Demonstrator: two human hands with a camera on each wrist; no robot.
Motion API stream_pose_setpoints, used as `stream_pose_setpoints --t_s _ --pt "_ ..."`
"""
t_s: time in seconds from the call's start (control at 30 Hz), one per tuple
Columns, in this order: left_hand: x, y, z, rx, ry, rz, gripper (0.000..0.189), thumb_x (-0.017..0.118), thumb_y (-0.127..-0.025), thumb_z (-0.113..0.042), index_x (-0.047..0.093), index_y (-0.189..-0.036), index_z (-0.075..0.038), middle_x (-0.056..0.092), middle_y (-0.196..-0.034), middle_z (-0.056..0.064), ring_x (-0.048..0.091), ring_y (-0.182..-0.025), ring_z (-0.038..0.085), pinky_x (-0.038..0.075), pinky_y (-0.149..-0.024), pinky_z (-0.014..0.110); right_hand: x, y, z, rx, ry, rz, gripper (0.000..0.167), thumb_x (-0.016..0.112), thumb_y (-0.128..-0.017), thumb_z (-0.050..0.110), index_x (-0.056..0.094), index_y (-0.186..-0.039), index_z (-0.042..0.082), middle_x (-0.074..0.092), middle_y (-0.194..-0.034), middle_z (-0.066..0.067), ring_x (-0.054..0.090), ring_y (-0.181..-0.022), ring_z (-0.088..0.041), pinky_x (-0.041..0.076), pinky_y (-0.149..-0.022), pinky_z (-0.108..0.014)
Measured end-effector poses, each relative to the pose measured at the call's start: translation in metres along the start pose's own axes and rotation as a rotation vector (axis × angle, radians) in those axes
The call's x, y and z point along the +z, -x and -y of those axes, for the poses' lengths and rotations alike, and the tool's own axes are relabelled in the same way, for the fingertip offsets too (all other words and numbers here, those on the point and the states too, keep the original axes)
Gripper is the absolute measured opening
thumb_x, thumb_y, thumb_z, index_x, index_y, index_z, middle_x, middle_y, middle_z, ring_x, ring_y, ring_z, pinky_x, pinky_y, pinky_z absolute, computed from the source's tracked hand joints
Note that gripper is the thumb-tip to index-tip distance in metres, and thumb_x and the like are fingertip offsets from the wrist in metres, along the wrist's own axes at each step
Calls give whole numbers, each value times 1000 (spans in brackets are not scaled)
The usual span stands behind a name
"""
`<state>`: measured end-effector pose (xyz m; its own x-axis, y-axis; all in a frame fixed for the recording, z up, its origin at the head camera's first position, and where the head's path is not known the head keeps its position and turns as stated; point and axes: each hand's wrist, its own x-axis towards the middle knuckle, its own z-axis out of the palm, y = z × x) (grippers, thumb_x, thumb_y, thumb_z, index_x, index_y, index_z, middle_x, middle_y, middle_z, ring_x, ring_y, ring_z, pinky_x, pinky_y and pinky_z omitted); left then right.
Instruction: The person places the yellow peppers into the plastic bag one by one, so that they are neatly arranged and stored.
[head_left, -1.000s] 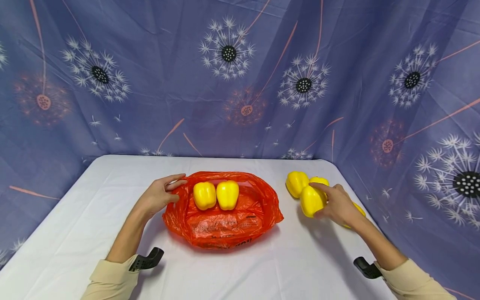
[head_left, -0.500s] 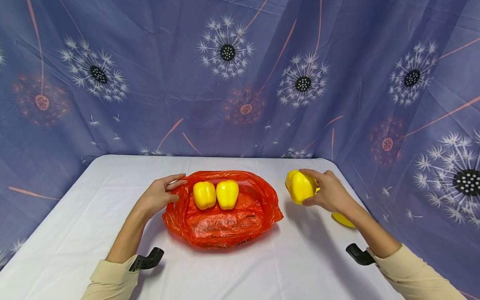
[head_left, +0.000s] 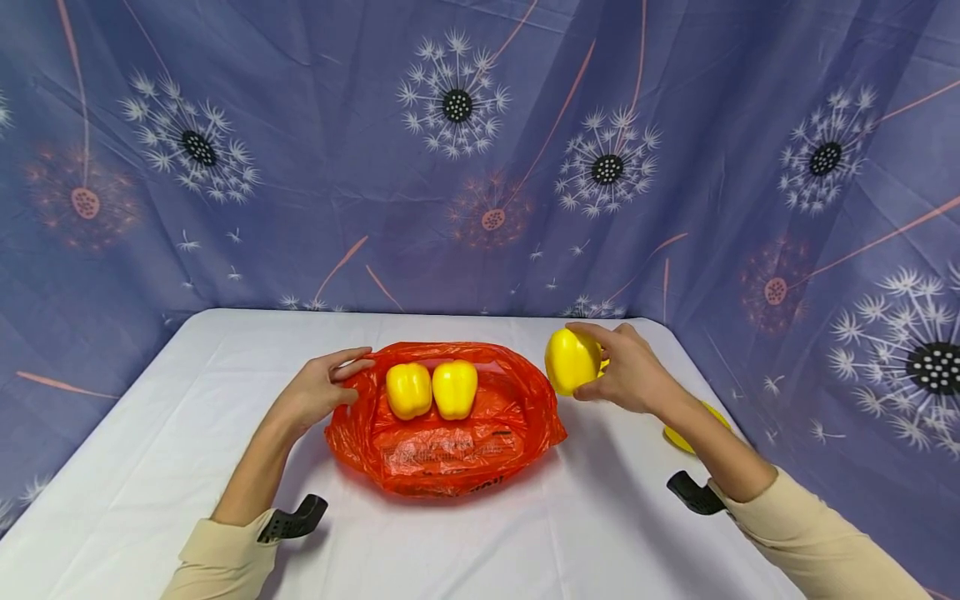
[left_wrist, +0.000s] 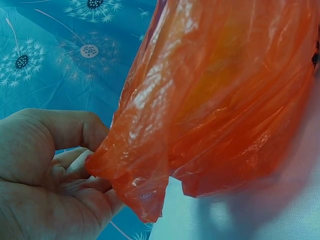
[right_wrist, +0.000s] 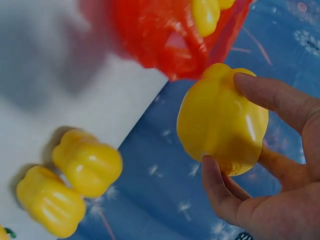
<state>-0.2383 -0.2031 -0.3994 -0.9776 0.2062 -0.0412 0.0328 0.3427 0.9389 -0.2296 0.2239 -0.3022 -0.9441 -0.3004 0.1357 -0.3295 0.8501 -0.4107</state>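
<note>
A red plastic bag (head_left: 450, 450) lies with its mouth spread wide on the table. Inside it sit two yellow bell peppers, a left one (head_left: 409, 392) and a right one (head_left: 455, 390). My left hand (head_left: 315, 392) pinches the bag's left edge; in the left wrist view its fingers are partly behind the red film. My right hand (head_left: 633, 371) grips another yellow bell pepper (right_wrist: 222, 122) between thumb and fingers, raised just right of the bag's rim. In the right wrist view, two more peppers rest side by side, a nearer one (right_wrist: 50, 200) and a farther one (right_wrist: 87, 162).
A white cloth covers the table (head_left: 225, 350). Yellow shows on both sides of my right forearm, from a partly hidden thing (head_left: 681, 439) on the table. A green-stemmed yellow piece (right_wrist: 4, 233) is cut off at the right wrist view's corner. A patterned curtain (head_left: 337, 167) hangs behind.
My right hand has carried its bell pepper left and slightly up, away from the other peppers and toward the bag. My left hand and the bag have stayed in place.
</note>
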Motion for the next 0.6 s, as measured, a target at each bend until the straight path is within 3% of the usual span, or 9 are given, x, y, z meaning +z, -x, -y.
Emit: stream_pose_setpoints --t_s 0.2,0.6 --pt "1 0 0 2 12 0 77 55 -81 10 41 -155 -5 57 -144 22 52 -132 31 43 -58 23 9 -5 18 -18 -22 25 86 91 -68 15 56 -146 16 62 -115 -18 51 -108 -38 55 -73 -41" --pt "1 -1 2 -14 8 -5 76 56 -80 9 43 -154 -5 57 -144 22 57 -122 20 48 -59 24 33 -14 44 -63 -37 115 87 91 -69 15 55 -147 20 56 -113 -17 53 -102 -32 53 -72 -36"
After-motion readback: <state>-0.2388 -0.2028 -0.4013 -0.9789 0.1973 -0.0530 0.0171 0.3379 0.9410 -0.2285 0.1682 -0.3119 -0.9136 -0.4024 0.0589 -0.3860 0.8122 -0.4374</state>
